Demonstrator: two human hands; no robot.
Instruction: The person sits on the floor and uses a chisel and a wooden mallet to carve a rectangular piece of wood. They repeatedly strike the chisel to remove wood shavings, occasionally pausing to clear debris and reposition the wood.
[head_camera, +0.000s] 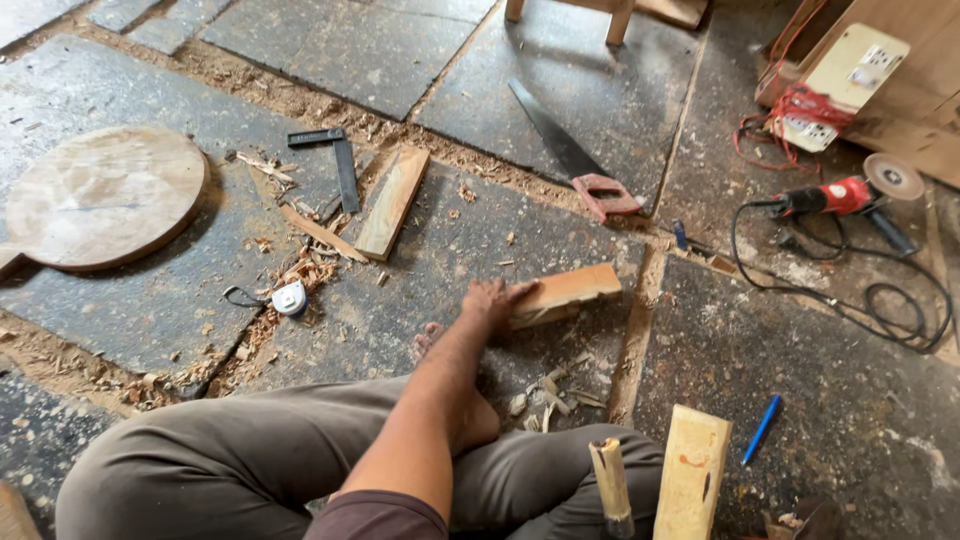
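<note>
My left hand (490, 300) reaches forward across my bent legs and closes on the near end of a short wooden block (570, 289), which lies flat on the dark stone floor. My fingers rest over the block's left end. My bare foot (470, 420) sits just below the arm, beside a few wood chips (550, 390). At the bottom edge a wooden tool handle (610, 485) and a pale upright wood piece (692, 470) stick up; what holds them is out of frame. My right hand is not visible.
Around me lie a tape measure (288, 297), a try square (340, 165), a small plank (393, 200), a round wooden board (105, 195), a handsaw (570, 150), a red angle grinder (840, 195) with black cable, a socket box (845, 85) and a blue pen (762, 428). Sawdust fills the floor joints.
</note>
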